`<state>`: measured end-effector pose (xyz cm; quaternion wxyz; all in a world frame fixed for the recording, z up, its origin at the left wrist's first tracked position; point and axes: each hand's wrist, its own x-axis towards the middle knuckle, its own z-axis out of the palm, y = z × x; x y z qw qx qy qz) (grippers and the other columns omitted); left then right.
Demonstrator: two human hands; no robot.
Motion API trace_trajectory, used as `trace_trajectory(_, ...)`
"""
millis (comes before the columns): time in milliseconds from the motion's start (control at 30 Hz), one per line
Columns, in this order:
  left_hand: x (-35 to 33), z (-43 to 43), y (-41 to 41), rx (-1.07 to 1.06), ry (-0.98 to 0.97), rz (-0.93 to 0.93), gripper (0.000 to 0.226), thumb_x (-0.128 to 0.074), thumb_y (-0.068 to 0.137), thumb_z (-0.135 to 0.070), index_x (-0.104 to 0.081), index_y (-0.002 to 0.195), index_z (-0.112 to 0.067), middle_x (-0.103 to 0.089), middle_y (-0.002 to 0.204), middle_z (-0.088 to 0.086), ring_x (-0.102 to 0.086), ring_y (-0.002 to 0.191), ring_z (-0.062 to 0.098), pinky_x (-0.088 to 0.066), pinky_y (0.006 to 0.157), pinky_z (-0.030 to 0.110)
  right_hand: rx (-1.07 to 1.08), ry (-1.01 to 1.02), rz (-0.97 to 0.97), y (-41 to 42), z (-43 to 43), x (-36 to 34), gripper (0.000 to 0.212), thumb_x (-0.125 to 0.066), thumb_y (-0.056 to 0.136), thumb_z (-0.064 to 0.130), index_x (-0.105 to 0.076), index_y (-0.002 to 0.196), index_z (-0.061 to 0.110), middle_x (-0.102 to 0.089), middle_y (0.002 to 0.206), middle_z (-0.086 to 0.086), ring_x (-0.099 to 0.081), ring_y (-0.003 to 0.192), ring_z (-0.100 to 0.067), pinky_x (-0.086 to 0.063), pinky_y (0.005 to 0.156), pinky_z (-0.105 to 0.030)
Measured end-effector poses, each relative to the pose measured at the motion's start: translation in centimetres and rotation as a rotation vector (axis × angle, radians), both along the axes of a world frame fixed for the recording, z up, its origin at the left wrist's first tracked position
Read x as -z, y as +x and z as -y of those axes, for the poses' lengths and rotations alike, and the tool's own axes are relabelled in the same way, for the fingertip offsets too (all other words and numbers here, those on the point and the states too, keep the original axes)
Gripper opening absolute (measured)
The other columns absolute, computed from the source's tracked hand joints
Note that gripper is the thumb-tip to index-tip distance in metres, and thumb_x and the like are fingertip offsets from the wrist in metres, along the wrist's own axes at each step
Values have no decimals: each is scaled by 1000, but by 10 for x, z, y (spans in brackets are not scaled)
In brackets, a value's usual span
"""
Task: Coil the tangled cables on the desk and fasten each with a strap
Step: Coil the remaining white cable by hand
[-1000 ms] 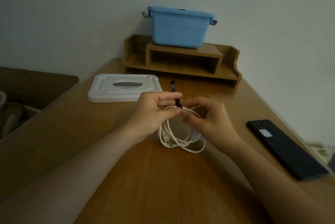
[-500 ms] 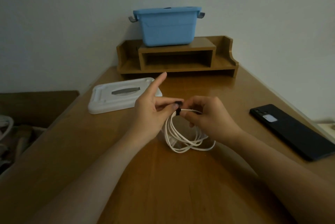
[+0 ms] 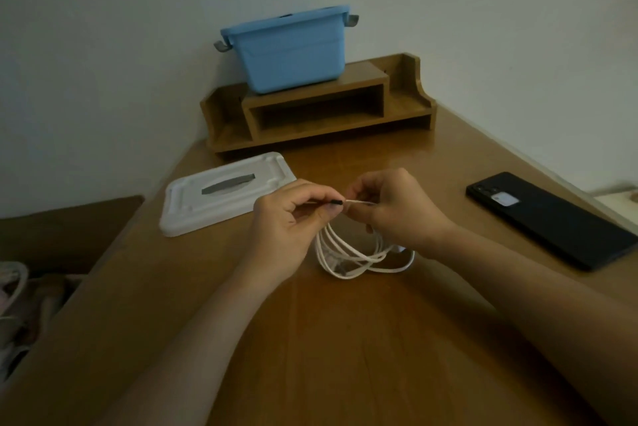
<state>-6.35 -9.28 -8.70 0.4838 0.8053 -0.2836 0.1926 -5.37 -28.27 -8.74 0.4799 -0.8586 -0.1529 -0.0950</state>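
strap meets coil on a dim tabletop

a wooden tabletop [image 3: 345, 339] fills the frame, with a wooden shelf unit [image 3: 407, 108] at its far edge carrying a blue bin [image 3: 293, 52]. a white lid [image 3: 224, 208] lies left, a black phone [image 3: 569, 232] right. at centre the left grip [image 3: 286, 218] pinches a black strap [image 3: 336, 202] between thumb and forefinger; the right grip [image 3: 397, 211] is curled around the top of the white cable [image 3: 324, 246], whose loops hang below the hands onto the tabletop. the strap sits at the coil's top, between the two hands; whether it is fastened cannot be told. done well, the right grip would bunch the loops tight while the left grip draws the strap snug around every strand and presses its end flat, so no loop slips free. no brand or writing can be read; the phone shows only a pale patch near its cameras.
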Motion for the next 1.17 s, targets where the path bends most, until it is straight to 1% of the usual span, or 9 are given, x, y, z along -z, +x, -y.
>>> trace_trajectory(100, 1, 0, 0, -6, 17, -4, 19, -73, 89, -6, -78, 99, -20, -72, 94, -13, -68, 95, 8, -53, 79, 15, 18, -2, 22, 0, -1, 3, 6, -72, 93, 24, -69, 94, 19, -70, 80, 1, -64, 61, -7, -56, 58, -24)
trace_trajectory(234, 3, -1, 2, -19, 43, 18, 19, -75, 88, -7, -80, 102, -19, -74, 96, -13, -70, 96, 7, -57, 83, 21, 1, 22, 43, 2, -1, 5, 12, -71, 94, 18, -70, 106, 18, -71, 84, 3, -66, 67, -6, -55, 60, -22)
trace_trajectory(334, 2, 0, 0, -39, 36, -5, 31, -68, 93, -3, -74, 117, -22, -76, 100, -13, -70, 99, 2, -57, 88, 21, -15, 22, 37, 1, 0, 3, 9, -69, 96, 15, -72, 103, 19, -71, 84, 5, -65, 68, -4, -51, 60, -17)
trace_trajectory(434, 0, 1, 0, -62, -92, -37, 36, -63, 96, -2, -67, 128, -18, -76, 101, -9, -71, 99, 3, -55, 87, 17, -39, 74, 17, -2, -1, 1, 6, -68, 96, 15, -72, 98, 19, -70, 81, 4, -62, 63, -4, -50, 59, -18)
trace_trajectory(534, 0, 1, 2, -100, -124, -67, 27, -71, 92, -8, -73, 116, -21, -76, 98, -10, -71, 96, 5, -58, 84, 22, -85, 121, 30, -6, -4, 1, 6, -67, 97, 14, -72, 99, 17, -70, 81, 3, -61, 63, -5, -51, 59, -21)
trace_trajectory(701, -2, 3, 0, -71, -174, -194, 14, -73, 91, -12, -74, 100, -22, -74, 94, -13, -70, 93, 4, -56, 78, 17, -105, 180, 99, -12, -6, -2, 6, -65, 98, 14, -70, 101, 17, -69, 85, 2, -61, 63, -7, -52, 58, -23)
trace_trajectory(834, -3, 2, 0, 48, -233, -355, 23, -74, 89, -15, -64, 109, -17, -76, 100, 1, -75, 91, 18, -62, 79, 35, -126, 227, 124, -14, -8, -5, 7, -65, 97, 12, -69, 102, 15, -69, 84, 1, -61, 58, -9, -52, 55, -23)
trace_trajectory(1034, -2, -2, 2, 8, -125, -273, 24, -75, 89, -11, -62, 106, -20, -76, 92, 0, -76, 81, 15, -64, 74, 37, -144, 247, 107, -14, -8, -4, 7, -65, 97, 12, -71, 101, 14, -71, 82, -1, -60, 58, -9, -50, 55, -22)
trace_trajectory(1168, 0, -4, 2, -87, -4, -147, 22, -79, 87, -19, -65, 103, -25, -74, 84, -7, -73, 74, 9, -62, 66, 31, -165, 268, 72, -13, -5, -4, 8, -65, 97, 12, -72, 101, 13, -71, 80, -7, -57, 57, -13, -49, 54, -23)
